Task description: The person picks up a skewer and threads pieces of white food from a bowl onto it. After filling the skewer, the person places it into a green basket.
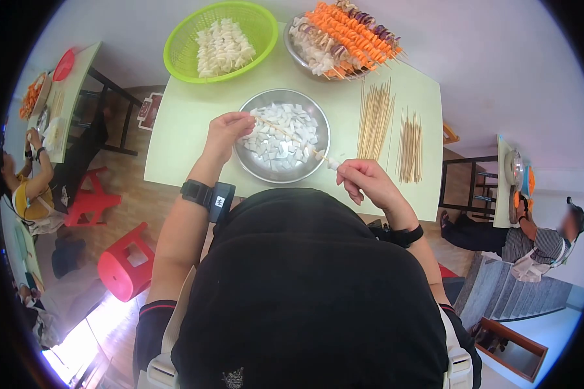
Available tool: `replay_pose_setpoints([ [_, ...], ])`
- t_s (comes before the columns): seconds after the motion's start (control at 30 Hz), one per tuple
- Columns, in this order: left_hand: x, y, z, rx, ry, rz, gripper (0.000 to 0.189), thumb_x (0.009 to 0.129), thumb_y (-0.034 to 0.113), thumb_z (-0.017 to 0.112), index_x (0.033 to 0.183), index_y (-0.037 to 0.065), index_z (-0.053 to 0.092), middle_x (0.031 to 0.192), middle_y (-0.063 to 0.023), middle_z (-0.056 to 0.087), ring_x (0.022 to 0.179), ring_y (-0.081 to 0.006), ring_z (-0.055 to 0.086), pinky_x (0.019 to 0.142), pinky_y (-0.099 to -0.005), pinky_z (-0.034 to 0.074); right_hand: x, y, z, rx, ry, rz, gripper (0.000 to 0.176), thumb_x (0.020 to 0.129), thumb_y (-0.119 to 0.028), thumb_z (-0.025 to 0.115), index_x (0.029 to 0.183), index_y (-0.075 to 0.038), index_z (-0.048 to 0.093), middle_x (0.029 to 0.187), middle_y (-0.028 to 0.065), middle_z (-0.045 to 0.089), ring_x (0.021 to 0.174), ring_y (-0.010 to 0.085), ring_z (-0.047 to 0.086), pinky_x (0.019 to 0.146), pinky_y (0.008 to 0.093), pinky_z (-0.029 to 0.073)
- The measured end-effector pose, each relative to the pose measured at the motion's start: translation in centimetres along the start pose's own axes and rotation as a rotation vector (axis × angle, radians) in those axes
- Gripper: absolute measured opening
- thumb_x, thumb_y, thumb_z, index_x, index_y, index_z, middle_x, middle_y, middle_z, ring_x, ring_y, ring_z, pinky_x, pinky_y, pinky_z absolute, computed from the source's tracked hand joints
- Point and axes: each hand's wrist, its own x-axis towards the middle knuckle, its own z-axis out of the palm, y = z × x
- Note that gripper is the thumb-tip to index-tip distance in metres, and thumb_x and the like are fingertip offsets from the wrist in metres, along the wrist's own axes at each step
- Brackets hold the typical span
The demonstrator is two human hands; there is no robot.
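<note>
A thin wooden skewer [281,129] slants across the metal bowl [245,156] of white cut pieces [292,120]. Its left end is pinched in my left hand [232,132], over the bowl's left side. Beyond the right rim, my right hand [365,179] has its fingers closed at the other end of the skewer, by a few white pieces [333,163] that sit near that end. Whether the fingers grip the stick or a piece is too small to tell.
A green basket [175,55] with white skewers stands at the back left. Another metal bowl [294,52] holds orange, purple and white skewers. Bare sticks [376,120] lie in two bundles on the right. Red stools [124,262] stand left; people sit at tables on both sides.
</note>
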Motion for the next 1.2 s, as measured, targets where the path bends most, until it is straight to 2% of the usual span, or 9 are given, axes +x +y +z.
replay_pose_setpoints([
  [0.13,-0.2,0.1,0.0,-0.007,-0.010,0.006,0.026,0.078,0.005,0.070,0.099,-0.006,0.060,0.090,-0.0120,0.066,0.080,-0.0157,0.064,0.073,-0.0243,0.052,0.0,0.0,0.0,0.009,0.004,-0.003,0.027,0.094,-0.022,0.049,0.076,-0.002,0.056,0.049,-0.0019,0.043,0.039,0.0077,0.041,0.040,0.0208,0.033],
  [0.2,-0.1,0.1,0.0,-0.006,-0.008,0.025,0.020,0.080,0.008,0.070,0.096,-0.001,0.062,0.087,-0.0086,0.067,0.078,-0.0130,0.063,0.071,-0.0228,0.051,0.0,0.0,0.0,0.011,0.007,-0.005,0.027,0.094,-0.021,0.049,0.076,-0.002,0.056,0.049,-0.0018,0.043,0.039,0.0078,0.041,0.040,0.0208,0.033],
  [0.57,-0.1,0.5,0.1,0.115,-0.007,0.189,0.021,0.079,0.007,0.070,0.095,-0.003,0.062,0.086,-0.0086,0.066,0.077,-0.0124,0.063,0.070,-0.0222,0.051,0.0,0.0,0.0,0.021,0.000,-0.001,0.028,0.093,-0.025,0.050,0.077,-0.003,0.058,0.049,-0.0027,0.043,0.041,0.0062,0.043,0.040,0.0201,0.035],
  [0.67,0.0,0.9,0.0,0.198,0.016,0.259,0.020,0.079,0.006,0.070,0.095,-0.003,0.063,0.085,-0.0076,0.066,0.076,-0.0113,0.062,0.069,-0.0218,0.051,0.2,0.2,0.3,-0.048,0.035,-0.031,0.026,0.094,-0.023,0.052,0.083,-0.002,0.061,0.051,-0.0029,0.045,0.042,0.0057,0.043,0.041,0.0201,0.036],
  [0.73,-0.1,1.3,0.1,0.255,0.025,0.297,0.020,0.079,0.006,0.070,0.094,-0.003,0.063,0.084,-0.0071,0.065,0.075,-0.0106,0.062,0.069,-0.0216,0.050,0.4,0.4,0.6,-0.303,0.130,-0.084,0.024,0.094,-0.023,0.053,0.087,-0.002,0.062,0.053,-0.0034,0.047,0.044,0.0045,0.045,0.042,0.0194,0.037],
  [0.87,-0.2,1.8,0.3,0.414,0.086,0.381,0.018,0.079,0.007,0.070,0.093,-0.003,0.063,0.084,-0.0057,0.065,0.075,-0.0097,0.061,0.070,-0.0210,0.050,0.6,0.5,0.6,-0.372,0.187,-0.135,0.024,0.093,-0.022,0.053,0.088,-0.001,0.063,0.051,-0.0030,0.048,0.044,0.0043,0.046,0.041,0.0202,0.037],
  [0.97,-0.1,2.0,0.3,0.451,0.096,0.436,0.017,0.080,0.007,0.069,0.092,-0.003,0.063,0.084,-0.0053,0.065,0.075,-0.0097,0.061,0.070,-0.0209,0.050,0.6,0.1,0.5,-0.211,0.100,-0.046,0.025,0.095,-0.023,0.050,0.089,-0.001,0.062,0.051,-0.0024,0.048,0.043,0.0051,0.048,0.040,0.0201,0.038],
  [1.03,-0.1,2.2,0.3,0.457,0.093,0.450,0.017,0.080,0.007,0.069,0.092,-0.003,0.063,0.083,-0.0053,0.065,0.074,-0.0098,0.061,0.070,-0.0208,0.050,0.7,0.1,0.2,0.018,-0.056,0.024,0.027,0.096,-0.024,0.046,0.091,-0.001,0.061,0.050,-0.0015,0.049,0.042,0.0065,0.048,0.039,0.0200,0.038],
  [1.2,-0.1,2.7,0.4,0.550,0.116,0.463,0.017,0.081,0.007,0.069,0.092,-0.004,0.063,0.084,-0.0056,0.065,0.075,-0.0102,0.061,0.070,-0.0210,0.050,1.0,0.2,0.0,0.066,-0.064,-0.009,0.027,0.097,-0.024,0.044,0.093,-0.002,0.059,0.052,-0.0008,0.050,0.043,0.0072,0.050,0.042,0.0199,0.040],
])
